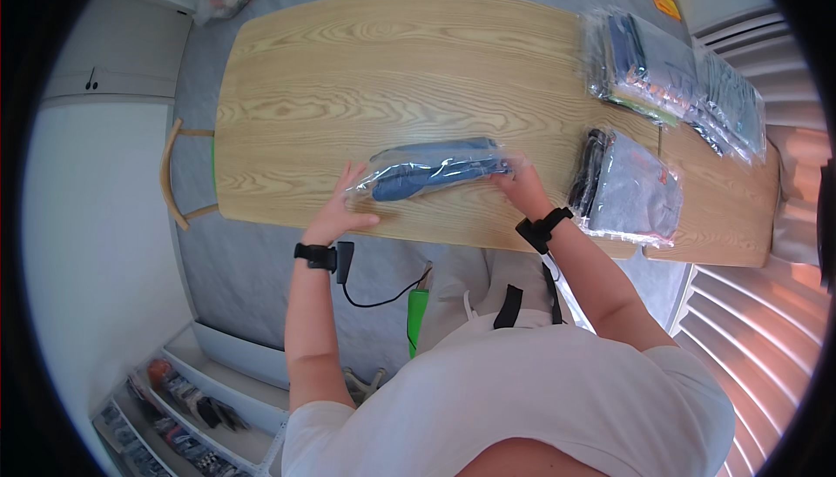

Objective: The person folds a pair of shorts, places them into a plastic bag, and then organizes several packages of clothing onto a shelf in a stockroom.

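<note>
A folded blue garment in a clear plastic bag (435, 167) lies across the near part of the wooden table, right in front of me. My right hand (524, 188) is closed on the bag's right end, with its fingertips partly hidden by the plastic. At the other end, my left hand (341, 209) is open, its thumb spread away from the fingers. Those fingers are beside the bag's loose clear edge and seem to touch it. Both wrists wear black straps.
Several bagged folded garments (649, 68) are piled at the table's far right. Nearer me, other bagged garments, grey and black (631, 185), lie on the wooden table (348, 68). A chair (170, 172) stands at the left edge. Shelving with small goods (200, 399) sits lower left.
</note>
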### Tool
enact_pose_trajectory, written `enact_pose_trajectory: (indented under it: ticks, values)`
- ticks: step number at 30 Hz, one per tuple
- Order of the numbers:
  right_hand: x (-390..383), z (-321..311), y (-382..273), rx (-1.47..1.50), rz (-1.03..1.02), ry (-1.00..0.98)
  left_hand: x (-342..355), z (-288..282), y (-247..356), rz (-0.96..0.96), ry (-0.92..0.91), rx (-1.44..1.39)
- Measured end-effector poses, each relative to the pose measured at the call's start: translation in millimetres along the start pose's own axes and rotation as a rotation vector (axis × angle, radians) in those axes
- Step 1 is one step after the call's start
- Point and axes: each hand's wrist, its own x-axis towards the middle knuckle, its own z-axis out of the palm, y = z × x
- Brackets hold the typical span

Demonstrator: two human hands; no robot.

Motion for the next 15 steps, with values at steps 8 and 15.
enact_pose_trajectory:
  ticks: [8, 15]
  values:
    - [5.6, -7.8, -29.0, -0.129, -0.204, 0.199, 38.5, 21.2, -11.2, 0.208, 0.442, 0.192]
    - [-15.0, -13.8, -32.6, -0.126, 0.149, 0.268, 44.1, 35.4, -17.4, -0.186, 0.31, 0.05]
